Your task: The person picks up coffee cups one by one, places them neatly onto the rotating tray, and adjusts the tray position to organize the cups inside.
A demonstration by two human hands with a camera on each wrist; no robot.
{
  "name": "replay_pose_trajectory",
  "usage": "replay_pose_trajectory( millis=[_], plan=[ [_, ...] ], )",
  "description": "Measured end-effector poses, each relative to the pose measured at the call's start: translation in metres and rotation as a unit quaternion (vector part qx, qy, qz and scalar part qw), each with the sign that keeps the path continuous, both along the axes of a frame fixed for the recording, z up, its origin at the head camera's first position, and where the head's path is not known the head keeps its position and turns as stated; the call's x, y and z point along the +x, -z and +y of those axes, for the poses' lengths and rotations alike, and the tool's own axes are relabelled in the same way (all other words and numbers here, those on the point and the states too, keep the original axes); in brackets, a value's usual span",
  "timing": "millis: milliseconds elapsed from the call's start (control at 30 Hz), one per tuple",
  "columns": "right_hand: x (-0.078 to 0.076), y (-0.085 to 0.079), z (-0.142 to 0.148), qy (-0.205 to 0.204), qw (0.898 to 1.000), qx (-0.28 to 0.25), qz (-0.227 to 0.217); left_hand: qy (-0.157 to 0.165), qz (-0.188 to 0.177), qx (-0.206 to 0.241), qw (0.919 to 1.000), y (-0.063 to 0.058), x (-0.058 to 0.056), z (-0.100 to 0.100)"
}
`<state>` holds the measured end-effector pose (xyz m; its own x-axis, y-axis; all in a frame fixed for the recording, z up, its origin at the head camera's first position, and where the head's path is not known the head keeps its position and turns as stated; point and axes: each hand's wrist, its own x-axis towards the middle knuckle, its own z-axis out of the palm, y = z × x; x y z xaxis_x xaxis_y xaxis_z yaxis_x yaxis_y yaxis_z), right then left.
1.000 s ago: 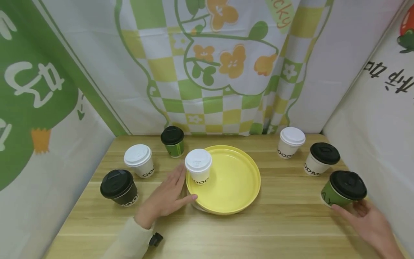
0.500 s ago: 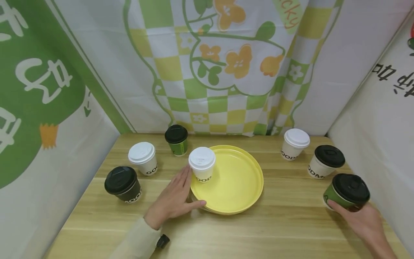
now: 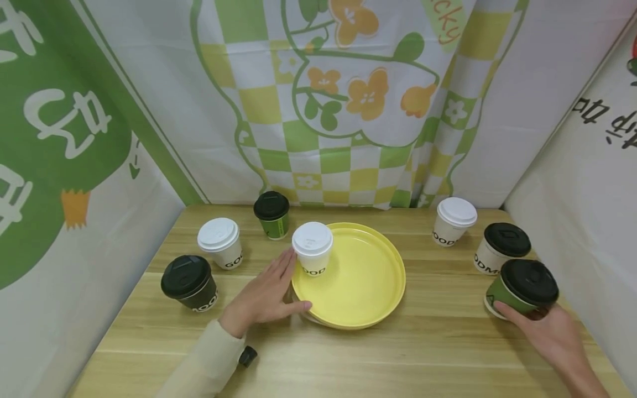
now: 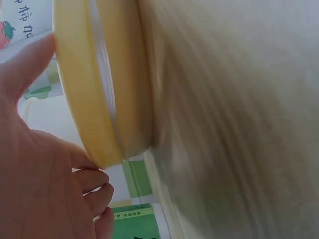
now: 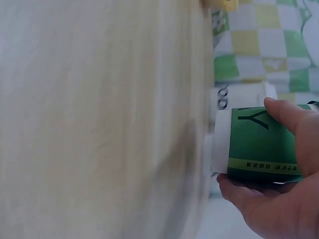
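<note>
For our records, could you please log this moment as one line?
left hand: touches yellow tray; right hand: grips nearer green cup; white cup: on yellow tray

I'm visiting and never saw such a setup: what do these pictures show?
No machine here: a person works barehanded. The wide picture comes from a head camera, the close ones from wrist cameras. On the table, a yellow tray holds one white cup. To its left stand a black cup, another white cup and a green cup; to its right, a third white cup and a black-lidded white cup. The left hand touches the tray; the right hand grips another green cup.
</note>
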<state>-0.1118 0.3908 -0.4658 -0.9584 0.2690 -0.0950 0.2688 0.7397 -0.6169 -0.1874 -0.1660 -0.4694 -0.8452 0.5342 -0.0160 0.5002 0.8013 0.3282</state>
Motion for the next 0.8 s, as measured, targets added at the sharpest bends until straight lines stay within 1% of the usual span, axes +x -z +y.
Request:
replay_pose_trajectory(
  millis=[100,200,333,400,500,567,600,667,800],
  plan=[
    [-0.002,-0.008,-0.013,-0.028,0.999,0.01,0.014,0.003,0.011,-0.005,0.9999,-0.002,0.0,-0.001],
    [-0.004,-0.019,-0.03,-0.054,0.998,0.011,0.024,-0.004,0.02,-0.007,0.9998,-0.003,0.003,-0.002],
    [-0.009,-0.032,-0.056,-0.086,0.996,-0.015,0.036,-0.019,0.018,-0.001,0.9997,-0.002,0.009,0.0],
    [-0.013,-0.038,-0.07,-0.104,0.993,-0.027,0.057,-0.024,0.015,0.003,0.9996,-0.002,0.012,0.002],
    [-0.021,-0.046,-0.093,-0.142,0.983,-0.054,0.101,-0.031,0.013,0.006,0.9994,0.0,0.015,0.005],
    [-0.027,-0.049,-0.108,-0.173,0.974,-0.069,0.13,-0.035,0.009,0.004,0.9993,0.0,0.015,0.007],
    [-0.03,-0.05,-0.116,-0.186,0.97,-0.077,0.138,-0.036,0.008,0.003,0.9993,0.001,0.015,0.007],
    [-0.035,-0.051,-0.131,-0.208,0.963,-0.092,0.146,-0.038,0.006,0.002,0.9992,0.003,0.015,0.007],
    [-0.044,-0.05,-0.162,-0.241,0.954,-0.122,0.131,-0.04,0.011,0.004,0.9992,0.005,0.015,0.007]
  ],
)
